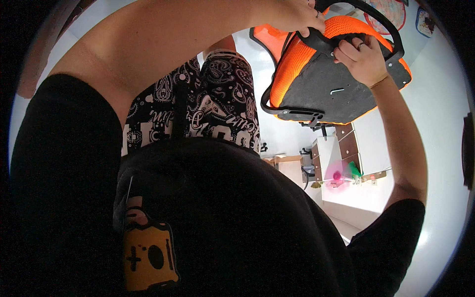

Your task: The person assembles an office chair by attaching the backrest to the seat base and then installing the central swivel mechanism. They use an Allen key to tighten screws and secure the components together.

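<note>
An office chair's seat with orange mesh (292, 74) is turned so that its flat black underside (316, 94) faces me. My left hand (299, 17) is closed around the black armrest (316, 42) where it meets the seat's far edge. Beside it, my right hand (363, 59) has curled fingers pressed at the armrest's mounting end; whatever lies under the fingertips is hidden. A small L-shaped silver hex key (337, 90) rests on the underside. Another black armrest (302, 115) is fixed along the near edge, with slots and screws showing.
An orange mesh backrest (269, 42) adjoins the seat on the left. Beyond the seat are a white and brown drawer cabinet (341, 143), a pink fan (337, 175) and a cardboard box (289, 166). My legs in patterned shorts (198, 104) are left of the chair.
</note>
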The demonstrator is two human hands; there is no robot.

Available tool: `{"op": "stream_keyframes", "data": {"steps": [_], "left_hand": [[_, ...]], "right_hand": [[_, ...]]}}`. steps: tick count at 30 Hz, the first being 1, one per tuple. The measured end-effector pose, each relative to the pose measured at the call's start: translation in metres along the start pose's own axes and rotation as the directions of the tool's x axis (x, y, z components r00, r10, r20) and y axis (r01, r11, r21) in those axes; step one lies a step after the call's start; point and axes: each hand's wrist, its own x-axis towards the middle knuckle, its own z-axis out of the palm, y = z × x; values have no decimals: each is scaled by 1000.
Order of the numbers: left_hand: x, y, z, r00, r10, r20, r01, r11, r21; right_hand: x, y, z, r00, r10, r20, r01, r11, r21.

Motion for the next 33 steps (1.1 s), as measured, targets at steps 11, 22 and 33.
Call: {"op": "stream_keyframes", "data": {"steps": [11, 22, 33], "left_hand": [[23, 10, 8, 993, -76, 90, 79, 996, -32], [45, 11, 25, 992, -35, 118, 51, 990, -131], [73, 28, 52, 948, -207, 242, 196, 978, 68]], "right_hand": [[28, -139, 66, -264, 963, -45, -909, -233, 344], [28, -146, 62, -386, 918, 90, -849, -392, 354], [32, -129, 58, -672, 703, 232, -677, -710, 192]]}}
